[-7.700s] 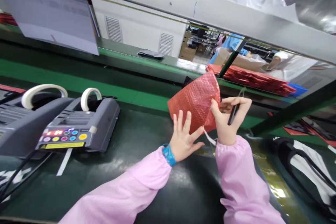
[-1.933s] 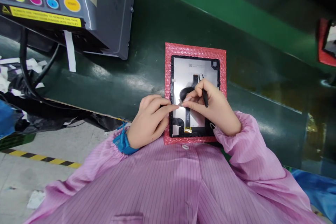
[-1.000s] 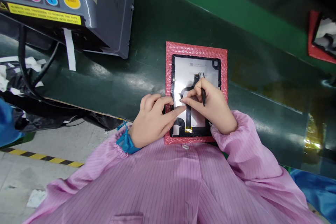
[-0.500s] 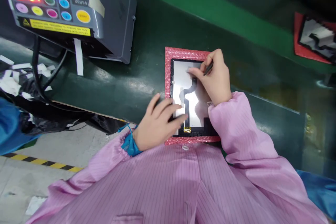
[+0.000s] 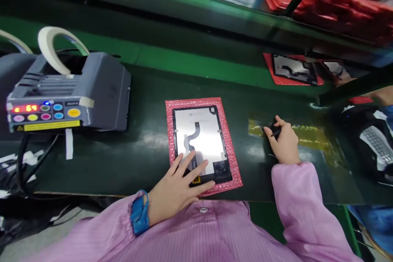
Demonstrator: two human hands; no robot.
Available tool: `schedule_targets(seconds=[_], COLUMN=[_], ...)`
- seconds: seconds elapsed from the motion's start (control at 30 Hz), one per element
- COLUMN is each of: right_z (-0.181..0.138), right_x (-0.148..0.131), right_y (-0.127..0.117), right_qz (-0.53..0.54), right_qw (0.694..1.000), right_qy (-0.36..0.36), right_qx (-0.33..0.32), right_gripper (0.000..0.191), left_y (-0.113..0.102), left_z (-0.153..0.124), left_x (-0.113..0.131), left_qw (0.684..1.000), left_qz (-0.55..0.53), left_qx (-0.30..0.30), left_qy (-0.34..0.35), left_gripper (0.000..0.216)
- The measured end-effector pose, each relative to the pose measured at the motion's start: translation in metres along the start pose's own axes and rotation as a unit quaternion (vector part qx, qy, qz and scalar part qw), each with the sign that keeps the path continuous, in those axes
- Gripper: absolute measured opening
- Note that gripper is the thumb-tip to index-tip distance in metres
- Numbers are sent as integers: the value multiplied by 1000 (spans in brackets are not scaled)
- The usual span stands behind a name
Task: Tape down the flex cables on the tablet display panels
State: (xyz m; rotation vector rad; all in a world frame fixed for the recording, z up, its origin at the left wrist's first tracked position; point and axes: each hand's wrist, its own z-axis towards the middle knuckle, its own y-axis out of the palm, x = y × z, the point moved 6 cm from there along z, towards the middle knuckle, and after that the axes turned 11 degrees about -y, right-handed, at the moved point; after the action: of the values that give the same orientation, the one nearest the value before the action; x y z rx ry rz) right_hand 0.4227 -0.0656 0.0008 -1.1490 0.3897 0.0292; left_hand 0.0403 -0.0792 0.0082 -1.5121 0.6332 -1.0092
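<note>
A tablet screen panel (image 5: 204, 131) lies silver back up on red bubble wrap (image 5: 231, 143), a black flex cable (image 5: 194, 132) curving over it. My left hand (image 5: 181, 184) is spread flat across the panel's lower left corner and the wrap edge, fingers apart, hiding part of the cable. Off to the right, my right hand (image 5: 284, 141) is closed on a slim black tool (image 5: 275, 132); whether it is a pen or tweezers I cannot tell. That hand is low over the bench at the yellow tape strips (image 5: 310, 136).
At the left stands a grey tape dispenser (image 5: 101, 94) with a white strip (image 5: 69, 143) hanging out. Another panel (image 5: 293, 69) on red wrap lies at the back right. A stack of red bubble bags (image 5: 337, 12) sits beyond the green shelf edge. A black item (image 5: 368, 139) is at far right.
My right hand has moved off the panel to the right, still holding the black tool. My left hand now lies flatter on the panel's lower part. The view has tilted up.
</note>
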Motion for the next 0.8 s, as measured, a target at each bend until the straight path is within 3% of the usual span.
schedule_targets(seconds=[0.13, 0.27, 0.4, 0.57, 0.7, 0.8], right_z=[-12, -10, 0, 16, 43, 87], right_x=[5, -12, -39, -96, -153, -160], right_y=[-1, 3, 7, 26, 47, 49], right_qz=[-9, -16, -25, -13, 6, 85], right_qw=[1000, 1000, 998, 989, 983, 974], right_qy=[-4, -15, -58, -143, -178, -206], right_qx=[7, 11, 14, -22, -36, -33], right_gripper=[38, 36, 21, 5, 12, 7], left_y=[-8, -22, -44, -65, -66, -61], left_z=[37, 96, 164, 247, 306, 336], left_x=[-33, -85, -143, -203, -227, -221], left_qw=[1000, 998, 978, 925, 870, 870], left_qz=[1, 0, -33, -56, -95, -159], left_qx=[-16, 3, 41, 128, 199, 217], left_qy=[-15, -69, -200, -353, -440, -413], left_gripper=[59, 51, 47, 48, 53, 62])
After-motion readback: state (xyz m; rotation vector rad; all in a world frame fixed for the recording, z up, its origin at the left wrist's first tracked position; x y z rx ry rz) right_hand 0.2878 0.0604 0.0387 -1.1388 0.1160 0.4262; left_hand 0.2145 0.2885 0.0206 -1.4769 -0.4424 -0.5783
